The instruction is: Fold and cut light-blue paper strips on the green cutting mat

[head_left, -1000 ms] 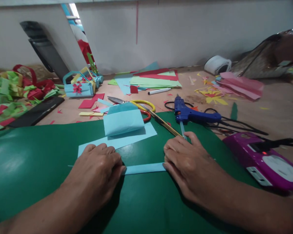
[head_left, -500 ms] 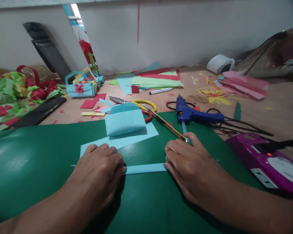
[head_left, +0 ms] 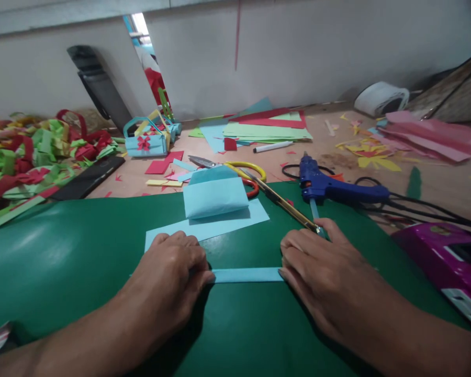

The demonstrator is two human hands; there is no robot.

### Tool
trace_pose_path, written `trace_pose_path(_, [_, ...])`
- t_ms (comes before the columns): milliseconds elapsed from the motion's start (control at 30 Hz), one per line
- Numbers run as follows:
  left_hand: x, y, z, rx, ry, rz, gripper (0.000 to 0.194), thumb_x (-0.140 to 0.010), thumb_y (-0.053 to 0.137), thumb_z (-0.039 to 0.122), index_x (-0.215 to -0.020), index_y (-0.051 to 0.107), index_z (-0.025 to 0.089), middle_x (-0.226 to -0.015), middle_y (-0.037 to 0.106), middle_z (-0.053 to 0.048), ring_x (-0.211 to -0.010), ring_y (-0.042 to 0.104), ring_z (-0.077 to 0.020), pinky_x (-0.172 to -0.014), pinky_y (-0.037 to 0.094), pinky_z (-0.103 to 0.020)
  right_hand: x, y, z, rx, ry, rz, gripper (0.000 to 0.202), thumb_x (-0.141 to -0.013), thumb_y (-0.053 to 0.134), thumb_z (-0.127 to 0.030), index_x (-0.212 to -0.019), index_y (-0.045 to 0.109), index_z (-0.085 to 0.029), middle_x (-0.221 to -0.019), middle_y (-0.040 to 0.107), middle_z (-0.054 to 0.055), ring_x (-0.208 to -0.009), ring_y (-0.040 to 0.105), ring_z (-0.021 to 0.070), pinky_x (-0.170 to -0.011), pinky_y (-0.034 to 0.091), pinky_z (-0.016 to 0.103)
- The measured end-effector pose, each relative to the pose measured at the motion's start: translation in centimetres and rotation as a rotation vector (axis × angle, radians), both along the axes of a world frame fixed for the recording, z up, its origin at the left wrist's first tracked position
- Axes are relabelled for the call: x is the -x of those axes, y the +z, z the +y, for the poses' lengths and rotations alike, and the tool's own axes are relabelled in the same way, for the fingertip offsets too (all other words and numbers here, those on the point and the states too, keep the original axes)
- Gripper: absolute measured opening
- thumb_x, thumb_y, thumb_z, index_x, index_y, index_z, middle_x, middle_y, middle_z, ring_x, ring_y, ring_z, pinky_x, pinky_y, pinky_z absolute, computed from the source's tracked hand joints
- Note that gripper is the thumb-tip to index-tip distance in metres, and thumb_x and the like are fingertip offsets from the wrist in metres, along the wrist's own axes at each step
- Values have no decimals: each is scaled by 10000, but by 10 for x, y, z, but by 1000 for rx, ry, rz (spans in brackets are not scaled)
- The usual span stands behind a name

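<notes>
A narrow light-blue paper strip (head_left: 248,275) stretches level between my two hands, low over the green mat (head_left: 243,330). My left hand (head_left: 176,277) is closed on its left part, thumb pressed against curled fingers. At the other end my right hand (head_left: 317,272) grips the strip the same way. Just beyond the hands, a folded light-blue paper piece (head_left: 215,198) rests on a flat light-blue sheet (head_left: 235,220). A gold utility knife (head_left: 286,207) lies slanted, its near end close to my right knuckles.
A blue glue gun (head_left: 337,188) with cords lies at right, near a magenta power strip (head_left: 435,262). Scissors with yellow and red handles (head_left: 255,173) lie behind the folded paper. Small blue paper bags (head_left: 147,145), paper scraps (head_left: 23,157) and a white marker (head_left: 272,147) sit farther back.
The whole view has shifted, so things appear farther right. Both hands keep their hold on the strip, with little change in their spacing.
</notes>
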State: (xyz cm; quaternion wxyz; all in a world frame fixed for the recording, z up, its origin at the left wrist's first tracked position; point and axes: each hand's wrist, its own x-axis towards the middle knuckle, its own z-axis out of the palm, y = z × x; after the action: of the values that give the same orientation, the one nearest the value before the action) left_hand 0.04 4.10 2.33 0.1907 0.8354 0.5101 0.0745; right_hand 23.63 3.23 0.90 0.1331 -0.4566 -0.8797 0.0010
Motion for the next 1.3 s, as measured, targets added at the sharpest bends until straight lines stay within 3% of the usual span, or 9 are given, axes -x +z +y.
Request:
trace_pose_path(367, [1, 1, -9, 16, 9, -112, 192, -801, 463, 179, -624, 539, 188, -709, 569, -24, -716, 471, -175, -680, 317, -333, 0, -2, 1, -37, 19, -22, 240, -828, 388, -108, -635, 509, -186, -674, 511, 32, -618, 427, 169, -764, 267, 414])
trace_pose_path(533, [0, 6, -9, 29, -18, -22, 252, -857, 382, 217, -661, 535, 177, -742, 552, -48, -719, 453, -185, -678, 328, -347, 0, -3, 1, -22, 19, -16, 226, -822, 388, -105, -651, 511, -186, -687, 514, 31, -625, 437, 176, -769, 267, 424])
trace_pose_path(900, [-1, -6, -7, -119, -31, 92, 258, -867, 363, 212, -649, 499, 178, -786, 536, -65, -764, 431, -208, -714, 321, -382, -1, -1, 0, -32, 20, -10, 236, -814, 394, -99, -634, 523, -184, -669, 516, 33, -618, 437, 172, -763, 268, 420])
trace_pose_path(1300, [-3, -4, -3, -224, -169, 253, 270, -864, 366, 197, -650, 528, 175, -753, 549, -60, -719, 426, -207, -688, 269, -398, 0, 1, 0, -6, 15, -56, 238, -815, 406, -115, -622, 527, -186, -678, 504, 27, -625, 424, 171, -800, 270, 445])
